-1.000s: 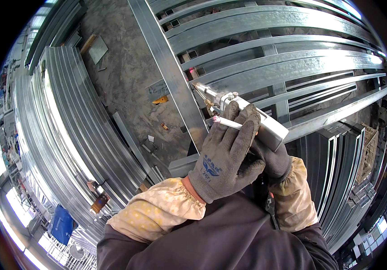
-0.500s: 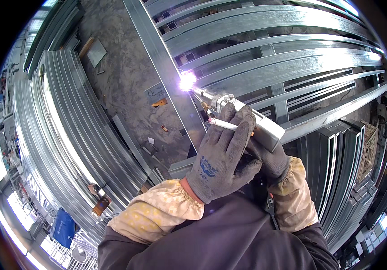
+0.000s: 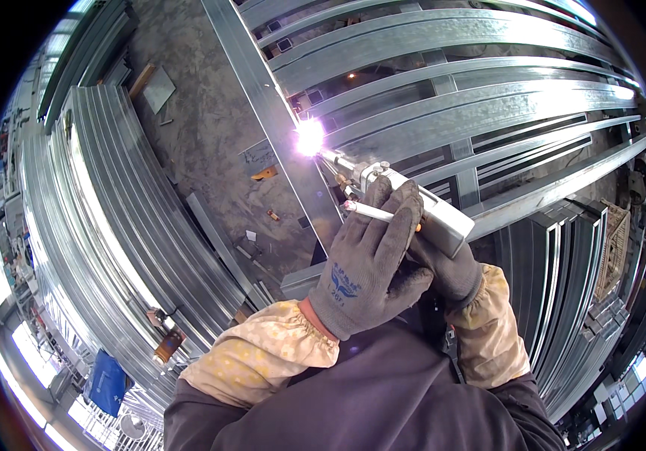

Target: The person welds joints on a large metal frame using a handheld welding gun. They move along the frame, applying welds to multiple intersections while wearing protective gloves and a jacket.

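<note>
My right hand (image 3: 454, 272), in a grey glove, is closed round a handheld welding gun (image 3: 443, 216) with a pale boxy body; the left hand hides part of that grip. Over it lies my left hand (image 3: 360, 263), also gloved, with its fingertips at the gun's side and a lit cigarette (image 3: 370, 211) pinched between two fingers. From the gun's nozzle (image 3: 340, 158) the tip points at a dazzling violet-white glare (image 3: 309, 137). That glare sits where a long metal crossbar (image 3: 263, 90) meets the ends of the frame's rails (image 3: 398, 120), and it hides the joint itself.
Stacked metal profiles (image 3: 124, 203) lie at left, with a small brown-and-silver tool (image 3: 166, 337) on them. More profiles (image 3: 541, 278) stand at right beside a wooden crate (image 3: 615, 244). A yellow object (image 3: 264, 174) and scraps lie on the concrete floor. A blue bag (image 3: 106, 383) sits lower left.
The glare has shifted slightly left and nearer along the crossbar, and both hands moved slightly left with the gun. A small orange spark now shows among the rails.
</note>
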Motion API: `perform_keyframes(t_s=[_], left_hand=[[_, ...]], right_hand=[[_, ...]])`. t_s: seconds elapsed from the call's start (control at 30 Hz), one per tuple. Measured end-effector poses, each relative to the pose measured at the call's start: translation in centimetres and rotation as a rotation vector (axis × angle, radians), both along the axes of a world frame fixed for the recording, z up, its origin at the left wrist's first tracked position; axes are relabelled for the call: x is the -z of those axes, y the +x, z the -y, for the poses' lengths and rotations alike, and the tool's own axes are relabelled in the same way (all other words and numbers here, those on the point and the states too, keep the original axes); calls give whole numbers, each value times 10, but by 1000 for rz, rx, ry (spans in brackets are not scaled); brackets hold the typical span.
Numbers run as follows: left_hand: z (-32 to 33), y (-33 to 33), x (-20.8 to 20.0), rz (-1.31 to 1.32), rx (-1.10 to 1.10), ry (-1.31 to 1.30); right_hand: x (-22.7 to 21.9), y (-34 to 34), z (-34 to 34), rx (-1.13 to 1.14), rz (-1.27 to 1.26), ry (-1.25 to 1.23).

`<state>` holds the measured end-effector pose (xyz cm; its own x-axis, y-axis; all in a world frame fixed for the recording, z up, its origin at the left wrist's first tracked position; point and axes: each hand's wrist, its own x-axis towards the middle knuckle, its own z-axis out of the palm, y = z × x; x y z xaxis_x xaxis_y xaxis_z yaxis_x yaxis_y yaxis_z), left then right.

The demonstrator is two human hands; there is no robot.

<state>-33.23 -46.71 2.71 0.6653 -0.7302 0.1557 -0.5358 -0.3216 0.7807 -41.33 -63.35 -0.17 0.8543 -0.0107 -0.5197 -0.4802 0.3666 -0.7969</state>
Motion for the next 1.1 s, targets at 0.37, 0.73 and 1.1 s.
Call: perform_keyframes(t_s=[0.37, 0.73, 1.1], left_hand=[[-2, -4, 3, -39, -4, -17], [-3, -6, 4, -16, -6, -61], [-4, -9, 4, -42, 1, -40]], right_hand=[[-3, 0, -3, 7, 37, -30], [-5, 0, -2, -22, 37, -37], [-6, -3, -3, 6, 27, -23]])
